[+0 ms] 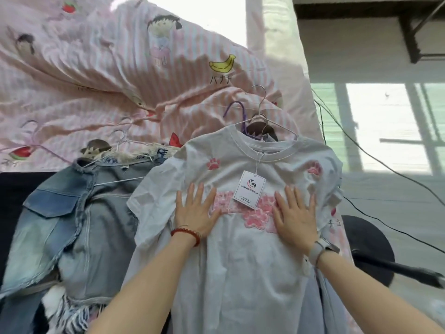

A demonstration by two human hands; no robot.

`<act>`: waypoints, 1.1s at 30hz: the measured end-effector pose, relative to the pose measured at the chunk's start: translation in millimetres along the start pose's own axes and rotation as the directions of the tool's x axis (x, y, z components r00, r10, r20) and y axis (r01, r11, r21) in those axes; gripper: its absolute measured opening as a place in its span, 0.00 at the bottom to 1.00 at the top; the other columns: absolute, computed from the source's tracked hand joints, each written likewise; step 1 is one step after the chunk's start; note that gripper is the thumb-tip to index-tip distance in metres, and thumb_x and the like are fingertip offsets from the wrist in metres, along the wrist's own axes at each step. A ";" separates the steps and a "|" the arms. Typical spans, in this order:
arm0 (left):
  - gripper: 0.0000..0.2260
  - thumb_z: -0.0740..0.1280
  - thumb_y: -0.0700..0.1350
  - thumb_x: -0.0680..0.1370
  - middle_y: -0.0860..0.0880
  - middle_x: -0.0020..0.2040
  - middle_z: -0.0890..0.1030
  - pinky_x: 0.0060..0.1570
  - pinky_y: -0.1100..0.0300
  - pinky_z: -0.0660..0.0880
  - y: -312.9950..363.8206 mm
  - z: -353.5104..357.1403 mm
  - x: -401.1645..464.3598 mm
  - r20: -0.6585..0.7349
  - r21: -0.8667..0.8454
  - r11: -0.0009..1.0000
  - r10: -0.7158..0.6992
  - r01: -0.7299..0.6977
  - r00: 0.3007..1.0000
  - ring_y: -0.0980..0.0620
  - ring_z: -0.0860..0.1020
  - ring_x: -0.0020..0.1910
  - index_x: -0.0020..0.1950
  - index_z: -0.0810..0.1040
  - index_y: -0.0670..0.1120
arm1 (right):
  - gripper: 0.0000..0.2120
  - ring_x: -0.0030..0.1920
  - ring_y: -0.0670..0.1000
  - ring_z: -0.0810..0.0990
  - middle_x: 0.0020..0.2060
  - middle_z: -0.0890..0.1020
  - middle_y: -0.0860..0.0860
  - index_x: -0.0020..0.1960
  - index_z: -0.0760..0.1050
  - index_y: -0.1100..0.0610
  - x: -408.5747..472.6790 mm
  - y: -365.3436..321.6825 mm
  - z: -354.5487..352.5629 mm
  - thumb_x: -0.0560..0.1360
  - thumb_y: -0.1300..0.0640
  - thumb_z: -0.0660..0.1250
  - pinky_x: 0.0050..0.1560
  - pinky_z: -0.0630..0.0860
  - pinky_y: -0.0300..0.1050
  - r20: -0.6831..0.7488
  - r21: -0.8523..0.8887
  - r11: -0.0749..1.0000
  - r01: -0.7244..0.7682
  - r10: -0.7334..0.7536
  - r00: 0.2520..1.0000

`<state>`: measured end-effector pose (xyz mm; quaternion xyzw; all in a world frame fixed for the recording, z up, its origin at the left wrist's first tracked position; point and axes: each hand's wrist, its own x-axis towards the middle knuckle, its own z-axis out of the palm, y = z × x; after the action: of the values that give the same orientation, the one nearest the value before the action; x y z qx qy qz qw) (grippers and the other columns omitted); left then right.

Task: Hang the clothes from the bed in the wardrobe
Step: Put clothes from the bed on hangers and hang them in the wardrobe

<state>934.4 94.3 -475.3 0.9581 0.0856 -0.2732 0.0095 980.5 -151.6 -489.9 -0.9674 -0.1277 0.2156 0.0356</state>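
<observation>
A white T-shirt (240, 256) with pink paw prints and a paper tag (249, 189) lies flat on the bed on a wire hanger (262, 116). My left hand (195, 213) presses flat on its chest, fingers straight and spread. My right hand (295, 216) presses flat on the other side of the print in the same way. A purple hanger (234, 112) lies under the collar. To the left lies a blue denim jacket (72, 213) on a white hanger (122, 143).
The pink striped cartoon bedcover (96, 75) fills the top and left. Black cables (361, 150) run across the floor on the right, near a dark round base (368, 237) with an arm. A fringed garment (72, 314) lies at the lower left.
</observation>
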 end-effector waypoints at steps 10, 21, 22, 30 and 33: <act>0.23 0.53 0.53 0.79 0.50 0.76 0.53 0.71 0.50 0.47 -60.5 -26.0 -145.7 -0.225 -0.277 0.950 -0.209 0.144 0.952 0.51 0.50 0.74 0.74 0.55 0.53 | 0.22 0.73 0.54 0.52 0.72 0.60 0.52 0.71 0.59 0.53 -80.1 -103.8 -47.7 0.78 0.52 0.54 0.71 0.48 0.57 -0.069 0.100 0.979 0.177 -0.170 0.983; 0.22 0.59 0.49 0.78 0.48 0.72 0.64 0.69 0.47 0.57 -198.9 79.6 -513.8 -0.227 -0.591 0.525 -0.836 0.612 0.499 0.50 0.59 0.72 0.72 0.63 0.48 | 0.21 0.70 0.52 0.61 0.68 0.68 0.49 0.70 0.62 0.52 -319.5 -356.6 -29.1 0.78 0.50 0.53 0.69 0.58 0.52 -0.033 -0.032 0.522 0.852 -0.853 0.522; 0.22 0.59 0.49 0.78 0.48 0.72 0.64 0.69 0.47 0.58 -203.9 96.9 -550.3 -0.194 -0.607 0.453 -0.881 0.653 0.432 0.50 0.59 0.72 0.72 0.63 0.48 | 0.21 0.70 0.52 0.60 0.68 0.67 0.49 0.70 0.61 0.51 -346.0 -377.6 -21.2 0.78 0.50 0.52 0.69 0.57 0.52 -0.006 -0.046 0.448 0.893 -0.894 0.449; 0.20 0.60 0.46 0.78 0.46 0.70 0.67 0.68 0.47 0.55 -176.8 213.9 -777.4 0.053 -0.664 -0.171 -0.982 0.728 -0.182 0.48 0.61 0.71 0.70 0.66 0.47 | 0.23 0.73 0.50 0.55 0.71 0.61 0.48 0.73 0.56 0.51 -547.8 -501.4 48.7 0.78 0.52 0.53 0.71 0.50 0.52 0.250 -0.019 -0.146 0.989 -0.958 -0.137; 0.21 0.60 0.47 0.78 0.46 0.72 0.65 0.69 0.49 0.55 -150.5 237.3 -836.9 0.138 -0.626 -0.362 -0.923 0.691 -0.359 0.48 0.60 0.72 0.71 0.65 0.47 | 0.23 0.73 0.49 0.53 0.72 0.60 0.47 0.73 0.54 0.50 -620.6 -533.1 73.3 0.79 0.51 0.52 0.72 0.48 0.52 0.311 0.048 -0.337 0.940 -0.890 -0.334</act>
<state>85.4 94.3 -233.3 0.4857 0.8680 0.1031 0.0014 283.0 200.9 -236.9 -0.4239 -0.8839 0.1850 0.0690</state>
